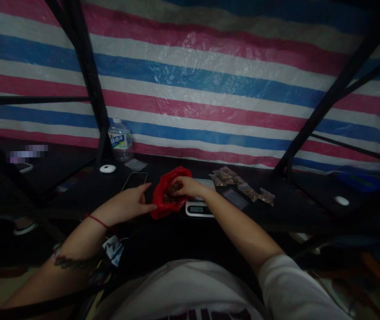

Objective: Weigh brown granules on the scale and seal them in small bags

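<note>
A red plastic bag (157,195) lies open on the dark table, with small brown dried pieces (170,194) inside. My right hand (186,186) reaches into it from the right, its fingers pinched together among the pieces. My left hand (131,204) is at the bag's left side, thumb and fingers spread, the thumb at the rim; it holds nothing. Just right of the bag is a white digital scale (193,210), partly under my right forearm, its display too dim to read. Small clear bags of brown pieces (225,176) lie farther right, and a flat clear bag (236,198) lies nearer.
A phone (135,180) lies behind my left hand. Farther left are a white mouse (107,169), a flat clear packet (135,165) and a clear labelled bottle (120,141). Dark metal posts (91,84) flank the table; a striped sheet (193,89) hangs behind. Another white mouse (341,201) lies right.
</note>
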Available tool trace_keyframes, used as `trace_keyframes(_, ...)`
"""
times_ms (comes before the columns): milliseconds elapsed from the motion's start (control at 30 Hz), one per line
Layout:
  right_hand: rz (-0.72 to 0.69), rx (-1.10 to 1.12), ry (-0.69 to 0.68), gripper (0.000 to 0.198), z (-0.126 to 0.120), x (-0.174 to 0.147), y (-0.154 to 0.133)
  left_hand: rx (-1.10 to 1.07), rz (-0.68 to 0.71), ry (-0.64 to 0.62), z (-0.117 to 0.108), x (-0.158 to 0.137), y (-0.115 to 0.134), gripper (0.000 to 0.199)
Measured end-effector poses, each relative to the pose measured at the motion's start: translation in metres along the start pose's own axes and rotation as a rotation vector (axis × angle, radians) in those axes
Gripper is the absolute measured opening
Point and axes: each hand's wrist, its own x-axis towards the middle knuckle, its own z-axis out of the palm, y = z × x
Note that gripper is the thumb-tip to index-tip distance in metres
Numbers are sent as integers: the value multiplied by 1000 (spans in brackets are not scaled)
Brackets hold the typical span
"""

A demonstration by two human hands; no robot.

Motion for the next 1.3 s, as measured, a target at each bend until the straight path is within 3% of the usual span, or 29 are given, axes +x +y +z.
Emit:
trace_keyframes(100, 20, 48, 11, 35, 3, -4, -4, -1, 88, 131, -14, 9, 15, 64)
trace_keyframes(233, 0, 123, 73, 34, 3, -8, -7, -41, 189, 178, -16, 29, 32, 44)
trace_keyframes(333, 3, 150, 76, 33, 0, -11, -8, -18, 221, 139, -13, 38, 37, 35)
trace_keyframes(433, -3, 166, 77, 32, -4, -13, -9, 5, 276, -27, -10, 32, 41, 27)
trace_keyframes(500, -19, 137, 92, 32, -6, -15, -11, 9, 314, -162, -5, 25, 45, 25)
trace_keyframes(567, -33, 85, 107, 31, -7, -17, -14, 62, 327, -217, 3, 19, 49, 27)
trace_keyframes(633, -40, 63, 134, 32, -8, -19, -17, 169, 323, -152, 15, 17, 51, 32)
trace_keyframes(700, -45, 83, 167, 34, -12, -23, -18, 267, 272, -53, 28, 19, 50, 25)
trace_keyframes(833, -38, 122, 299, 35, -31, -41, -14, 248, 157, 74, 43, 31, 45, 25)
trace_keyframes(967, 65, 62, 456, 35, -55, -66, 1, 174, 128, 97, 44, 44, 48, 22)
trace_keyframes(1100, 194, -102, 598, 31, -60, -84, 25, 141, 183, 6, 41, 52, 57, 25)
trace_keyframes(1200, 272, -209, 582, 30, -54, -89, 43, 104, 220, -35, 33, 62, 61, 40)
trace_keyframes(1300, 253, -249, 583, 45, -53, -93, 56, 82, 222, -28, 24, 78, 61, 37)
